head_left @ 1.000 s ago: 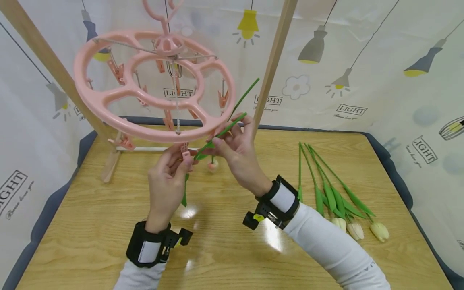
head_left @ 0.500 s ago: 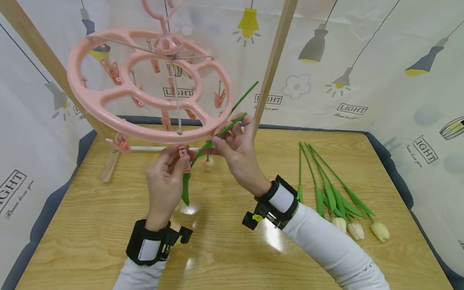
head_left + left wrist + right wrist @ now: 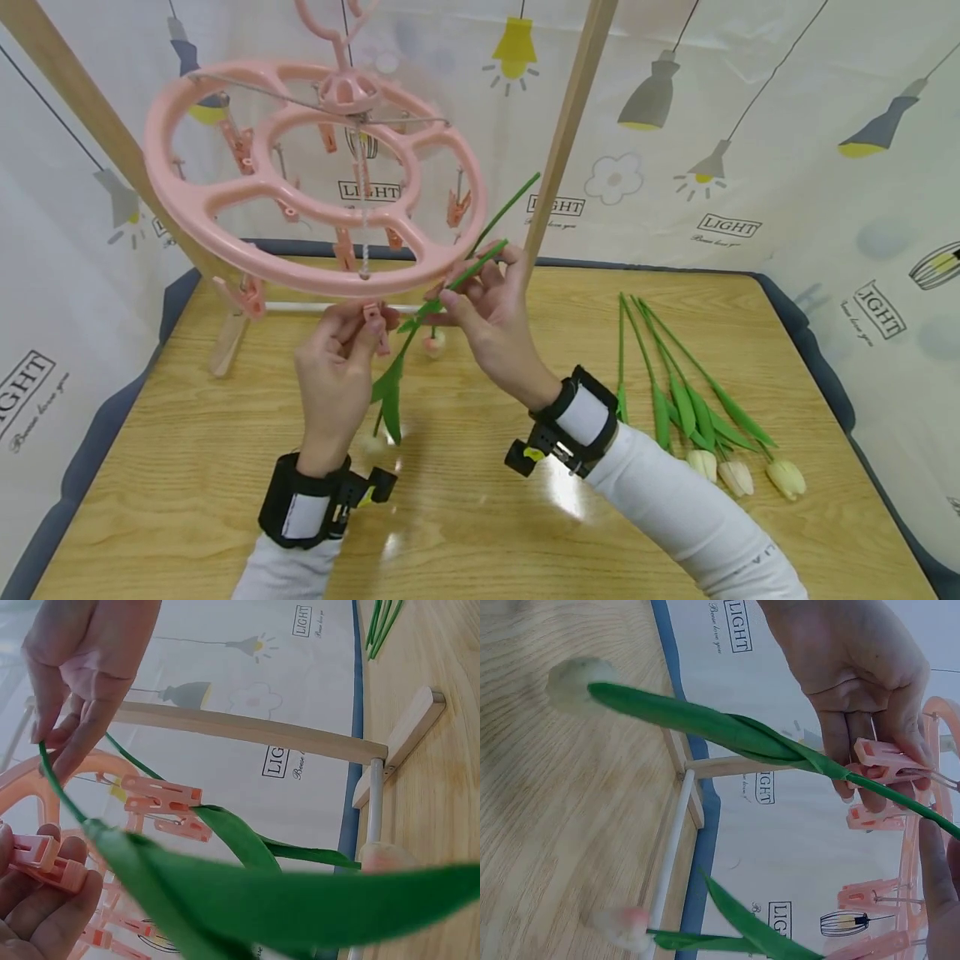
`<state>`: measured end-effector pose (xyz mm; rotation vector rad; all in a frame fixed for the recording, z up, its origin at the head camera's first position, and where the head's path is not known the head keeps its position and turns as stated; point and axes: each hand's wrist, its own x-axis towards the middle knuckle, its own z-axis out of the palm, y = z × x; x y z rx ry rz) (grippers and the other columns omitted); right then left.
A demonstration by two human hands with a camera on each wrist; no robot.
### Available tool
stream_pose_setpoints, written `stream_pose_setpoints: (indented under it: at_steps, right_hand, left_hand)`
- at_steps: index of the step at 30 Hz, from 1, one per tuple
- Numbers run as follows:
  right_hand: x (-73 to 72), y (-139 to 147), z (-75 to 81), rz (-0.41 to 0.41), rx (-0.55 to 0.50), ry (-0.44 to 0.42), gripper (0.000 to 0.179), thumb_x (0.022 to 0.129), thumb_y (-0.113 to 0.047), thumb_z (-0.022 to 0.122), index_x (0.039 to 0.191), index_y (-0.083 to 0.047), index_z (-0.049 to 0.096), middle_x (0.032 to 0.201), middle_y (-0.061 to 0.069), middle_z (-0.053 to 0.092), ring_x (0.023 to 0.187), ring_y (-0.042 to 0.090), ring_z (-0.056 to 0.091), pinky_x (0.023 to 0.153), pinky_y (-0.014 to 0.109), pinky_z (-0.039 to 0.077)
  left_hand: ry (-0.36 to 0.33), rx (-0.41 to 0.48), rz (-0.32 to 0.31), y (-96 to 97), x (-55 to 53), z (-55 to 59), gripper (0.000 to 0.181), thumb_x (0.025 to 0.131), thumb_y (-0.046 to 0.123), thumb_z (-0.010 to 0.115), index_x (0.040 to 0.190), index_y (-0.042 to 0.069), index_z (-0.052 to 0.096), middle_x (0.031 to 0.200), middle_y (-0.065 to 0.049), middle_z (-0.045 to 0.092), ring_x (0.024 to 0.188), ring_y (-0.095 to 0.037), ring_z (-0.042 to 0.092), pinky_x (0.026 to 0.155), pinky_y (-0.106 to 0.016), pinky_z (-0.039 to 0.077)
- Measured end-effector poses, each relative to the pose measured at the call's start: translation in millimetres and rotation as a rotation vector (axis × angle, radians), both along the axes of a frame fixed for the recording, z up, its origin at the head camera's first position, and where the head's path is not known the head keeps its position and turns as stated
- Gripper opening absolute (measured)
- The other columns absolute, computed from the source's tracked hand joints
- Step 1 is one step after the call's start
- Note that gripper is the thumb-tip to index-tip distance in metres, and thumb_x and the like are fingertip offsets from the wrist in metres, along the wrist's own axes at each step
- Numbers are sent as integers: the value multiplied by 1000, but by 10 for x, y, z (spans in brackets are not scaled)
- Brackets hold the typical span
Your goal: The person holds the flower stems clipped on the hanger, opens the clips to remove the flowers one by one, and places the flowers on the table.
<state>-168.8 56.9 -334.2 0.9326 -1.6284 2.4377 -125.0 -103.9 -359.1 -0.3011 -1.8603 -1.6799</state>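
Observation:
My left hand (image 3: 333, 383) pinches a pink clothespin (image 3: 377, 327) that hangs from the near rim of the pink round drying rack (image 3: 300, 271). Between the fingers of my right hand (image 3: 501, 329) is the green stem of a white tulip (image 3: 727, 727), held head-down. Its leaves (image 3: 390, 392) hang just right of the clothespin, and the stem passes beside the clip, seemingly apart from it. Behind my right hand, a pink-tinged tulip (image 3: 622, 928) hangs head-down from another clothespin (image 3: 165, 796).
Several white tulips (image 3: 701, 417) lie on the wooden table (image 3: 480, 533) at the right. A wooden stand (image 3: 570, 125) with a white crossbar (image 3: 300, 307) rises around the rack. More clothespins (image 3: 457, 208) dangle from the rings. Printed cloth (image 3: 675, 167) encloses the table.
My left hand has shifted slightly left with the clothespin. The held tulip's leaves now show more fully, apart from the left fingers. The rack has swayed a little; my right hand has barely moved.

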Motion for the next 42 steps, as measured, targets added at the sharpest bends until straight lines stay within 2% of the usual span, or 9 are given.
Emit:
stream_pose_setpoints:
  at_steps: [3,7,10,12,19,26,28,35,42]
  right_hand:
    - [-19,46,-39,-21,20,12,49,91,23,39,118,-16,24,104,2,49,88,17,63,74,36,64]
    - [-57,127,-74,-59,38,35,44,91,23,39,119,-8,23,103,2,50,86,17,61,73,32,63]
    - [-83,186,-76,-87,41,50,45,91,23,39,118,-10,25,101,2,50,85,16,59,72,28,63]
    - [-95,219,-69,-102,41,55,50,91,23,39,117,-17,26,100,1,50,85,17,59,72,26,62]
    - [-118,337,-45,-156,64,73,50,92,21,41,120,-17,26,99,3,51,85,17,60,71,24,61]
    - [-151,470,25,-230,106,91,46,94,17,42,128,-5,22,99,0,50,84,16,60,68,22,59]
    - [-164,519,56,-248,108,94,46,94,16,42,129,-7,22,98,1,50,84,16,61,67,21,58]
    - [-236,725,159,-306,78,110,48,94,16,43,129,-10,24,97,6,49,82,20,59,66,20,58]
    - [-310,920,244,-358,64,123,49,95,13,45,132,-12,27,95,3,50,82,19,58,67,20,56]
  left_hand:
    - [-8,28,-28,-16,-1,11,19,92,-7,58,105,-20,60,89,-38,67,67,-4,61,59,-9,51]
    - [-17,28,-33,-44,-3,18,23,92,-7,57,109,-21,57,95,-38,67,78,-6,66,65,-9,54]
    - [-34,49,-34,-60,8,22,26,94,-5,56,115,-20,55,100,-39,66,86,-9,69,71,-10,56]
    - [-46,74,-39,-67,18,24,27,95,-3,55,118,-17,54,103,-37,65,88,-11,69,74,-12,57]
    - [-79,119,-75,-96,25,12,30,97,2,54,123,-14,53,102,1,69,90,-13,69,75,-13,57]
    - [-122,97,-60,-122,25,5,31,98,5,53,124,-12,52,105,-11,67,90,-13,69,75,-13,56]
    - [-135,95,-52,-127,26,7,31,98,5,53,125,-11,53,105,-12,67,90,-12,68,75,-12,56]
    - [-155,107,-49,-144,25,10,31,98,5,53,126,-9,53,103,-1,67,90,-13,68,75,-13,56]
    - [-162,99,-41,-158,29,13,32,99,9,53,126,-8,53,103,2,67,90,-13,68,75,-12,56]
